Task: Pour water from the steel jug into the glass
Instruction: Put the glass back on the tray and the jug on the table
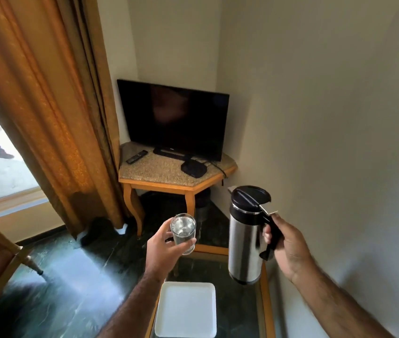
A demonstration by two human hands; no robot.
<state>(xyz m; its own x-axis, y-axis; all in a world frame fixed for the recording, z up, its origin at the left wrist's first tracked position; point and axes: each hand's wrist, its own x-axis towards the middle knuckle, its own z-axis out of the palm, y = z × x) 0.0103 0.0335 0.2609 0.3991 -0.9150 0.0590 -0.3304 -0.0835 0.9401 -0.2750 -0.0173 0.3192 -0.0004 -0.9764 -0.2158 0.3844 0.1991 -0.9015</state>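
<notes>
A: We have the tall brushed-steel jug with the black lid (246,240) upright in the air, our right hand (288,250) clenched around its black handle, above the glass-topped side table (264,301).

B: And our left hand (163,250) wraps the small clear drinking glass (183,231), held up just left of the jug, apart from it. It looks to hold some water.

A: We judge the jug rigid and fairly heavy; the handle is the right hold. Its polished wall would slip.

B: The glass is light, smooth and breakable, so we keep fingers around its body, above the white square plate (185,311).
</notes>
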